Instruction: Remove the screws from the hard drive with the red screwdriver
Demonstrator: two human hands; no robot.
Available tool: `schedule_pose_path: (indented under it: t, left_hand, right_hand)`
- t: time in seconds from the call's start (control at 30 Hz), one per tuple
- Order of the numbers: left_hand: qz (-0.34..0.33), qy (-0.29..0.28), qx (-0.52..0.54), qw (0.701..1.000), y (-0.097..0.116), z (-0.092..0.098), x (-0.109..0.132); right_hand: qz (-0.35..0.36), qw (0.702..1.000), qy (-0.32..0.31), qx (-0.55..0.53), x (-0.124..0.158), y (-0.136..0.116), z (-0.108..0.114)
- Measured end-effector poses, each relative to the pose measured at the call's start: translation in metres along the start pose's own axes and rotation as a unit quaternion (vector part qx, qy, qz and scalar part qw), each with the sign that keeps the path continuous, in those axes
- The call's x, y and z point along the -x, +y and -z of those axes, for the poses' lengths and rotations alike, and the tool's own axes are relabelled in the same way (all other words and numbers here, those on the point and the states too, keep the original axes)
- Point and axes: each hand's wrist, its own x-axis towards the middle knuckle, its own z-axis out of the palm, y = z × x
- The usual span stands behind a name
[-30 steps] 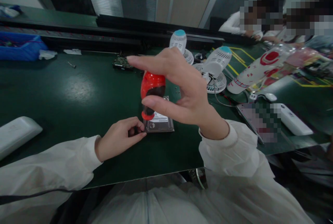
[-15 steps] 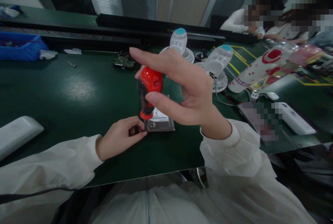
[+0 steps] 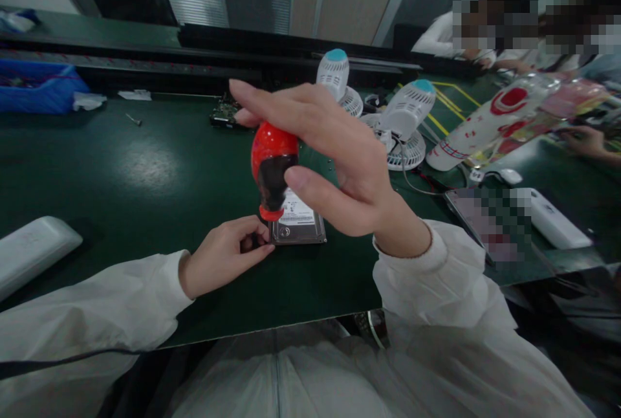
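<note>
A small hard drive with a white label lies flat on the green table. At its near left corner, my left hand pinches the edge between thumb and curled fingers. Above the drive stands a red and black screwdriver, handle upward. My right hand holds that handle, with the thumb against its side and the fingers bent over its rounded top. The screwdriver's shaft and tip are hidden behind the handle, as is part of the drive.
Behind lie a circuit board and a loose screw-like piece. White fans, a printed bottle, a phone-like slab and a white case stand rightward. A blue bin and white object are left. People sit far right.
The screwdriver handle has turned, showing its black side, and my right fingers have shifted slightly left over it. My left hand and the hard drive stay put. Another person's hand appears far right.
</note>
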Motion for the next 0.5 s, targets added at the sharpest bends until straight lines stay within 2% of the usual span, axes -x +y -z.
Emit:
schedule_pose_path:
  t: [0.03, 0.17, 0.3, 0.5]
  left_hand:
    - [0.001, 0.0, 0.0, 1.0, 0.0001, -0.0001, 0.0]
    - [0.005, -0.002, 0.007, 1.0, 0.0009, -0.0002, 0.0002]
    - [0.003, 0.002, 0.007, 1.0, 0.0011, -0.0005, 0.0001]
    - [0.001, 0.002, 0.005, 1.0, 0.0004, 0.0, 0.0001]
  right_hand:
    - [-0.01, 1.0, -0.012, 0.013, 0.0002, 0.0004, -0.0003]
    - [0.048, 0.995, 0.06, 0.068, -0.0004, 0.0014, -0.0015]
    - [0.021, 0.999, 0.009, 0.036, -0.0015, 0.0004, -0.001]
    - [0.046, 0.993, 0.06, 0.093, -0.0009, 0.0026, -0.0008]
